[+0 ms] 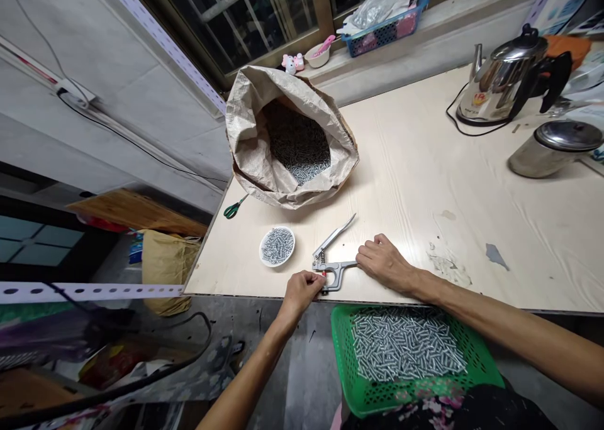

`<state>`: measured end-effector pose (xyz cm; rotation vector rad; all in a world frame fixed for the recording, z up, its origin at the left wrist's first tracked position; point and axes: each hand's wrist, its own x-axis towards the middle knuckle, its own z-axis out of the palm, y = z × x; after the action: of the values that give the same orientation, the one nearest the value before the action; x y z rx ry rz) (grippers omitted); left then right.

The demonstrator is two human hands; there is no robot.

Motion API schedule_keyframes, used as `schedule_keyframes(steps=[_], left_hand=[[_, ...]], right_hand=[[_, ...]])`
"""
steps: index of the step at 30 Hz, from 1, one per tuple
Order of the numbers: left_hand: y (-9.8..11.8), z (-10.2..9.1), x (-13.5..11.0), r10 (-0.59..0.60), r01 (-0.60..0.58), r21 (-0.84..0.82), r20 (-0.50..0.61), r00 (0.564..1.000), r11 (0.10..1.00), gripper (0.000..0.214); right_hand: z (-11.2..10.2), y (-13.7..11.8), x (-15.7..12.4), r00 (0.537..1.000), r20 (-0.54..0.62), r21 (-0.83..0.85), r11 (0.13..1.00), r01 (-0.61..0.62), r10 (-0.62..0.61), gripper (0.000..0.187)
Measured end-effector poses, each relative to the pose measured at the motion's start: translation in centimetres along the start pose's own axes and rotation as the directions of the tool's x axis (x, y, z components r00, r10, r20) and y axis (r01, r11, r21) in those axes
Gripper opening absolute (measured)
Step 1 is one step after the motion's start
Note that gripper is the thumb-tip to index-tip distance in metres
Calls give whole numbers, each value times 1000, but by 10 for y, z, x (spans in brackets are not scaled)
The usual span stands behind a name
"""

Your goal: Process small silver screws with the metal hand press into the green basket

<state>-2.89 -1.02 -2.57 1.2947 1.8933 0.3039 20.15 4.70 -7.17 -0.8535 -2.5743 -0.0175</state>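
- The hand press pliers (337, 266) lie flat on the pale table (425, 166), right at its near edge; the head points toward the person and the upper handle is sprung up and away from the lower one.
- The left hand (302, 290) is at the head, fingers drawn together with the tips against the metal; from here I cannot tell whether a small piece is pinched between them.
- The right hand (384, 263) rests on the end of the lower handle, fingers curled down over it, pinning it to the table.
- I'd judge the tool to be stiff, bare metal and not heavy; the smooth handles look a bit slick, so the best hold is along the two handles, clear of the hinge and spring.
- Just left of it is a white bowl (261, 249) of little metal pieces (277, 244); they look light, hard and apt to roll or slip from the fingertips.
- A green basket (337, 329) of metal pins (406, 345) sits below the table edge, in the person's lap.
- Farther back an open paper sack (250, 134) holds more of the same; green-handled scissors (233, 209) lie beside it; a kettle (507, 78) stands well apart to the right.
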Motion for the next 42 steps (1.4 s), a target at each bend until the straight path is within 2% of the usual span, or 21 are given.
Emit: schedule_keyframes(steps=[6,8,11,13,15,19,22,28,30,31,33,34,36,38,40,42], left_hand=[[0,-2,0,-65,66,-40,38,997,997,26],[1,-2,-1,-70,73,-54,48,996,996,26],[1,-1,-1,-70,73,-53,51,996,996,27],[1,0,-2,-67,69,-49,35,997,996,28],[2,1,-4,-64,65,-49,15,998,997,28],[5,1,-7,-62,63,-28,13,998,998,29],[7,0,-6,-64,65,-2,21,998,998,30],[4,0,-7,-51,47,92,41,998,995,29],[7,3,-13,31,-20,203,-48,998,979,24],[10,7,-17,118,-81,276,-117,986,958,21],[19,15,-20,361,-246,430,-207,910,868,20],[25,19,-19,480,-338,492,-194,856,802,26],[37,25,-9,649,-513,549,-71,758,660,47],[48,27,6,714,-640,531,90,695,556,62],[55,24,21,705,-706,489,230,671,512,67],[58,20,31,680,-729,470,310,665,498,65]], right_hand=[[-18,2,0,983,163,172,979,-112,84,17],[-25,9,3,981,181,218,970,-112,72,43],[-26,24,14,982,182,177,981,-81,48,89],[-24,33,24,972,233,149,987,-57,21,103],[-22,39,33,948,319,144,989,-36,-12,107],[-24,41,41,909,416,146,988,-43,-22,104],[-27,38,40,919,394,143,988,-61,-1,97],[-32,30,38,924,379,99,991,-85,41,69],[-33,27,35,923,381,101,990,-102,56,60],[-32,25,34,925,374,105,988,-111,64,57],[-30,22,31,935,346,113,986,-124,78,53],[-29,20,29,940,330,115,985,-126,82,53],[-28,17,27,945,317,112,986,-122,81,55],[-28,16,26,941,332,115,987,-113,69,57],[-31,16,24,933,357,137,984,-112,57,60],[-35,16,21,928,368,156,979,-131,65,61]])
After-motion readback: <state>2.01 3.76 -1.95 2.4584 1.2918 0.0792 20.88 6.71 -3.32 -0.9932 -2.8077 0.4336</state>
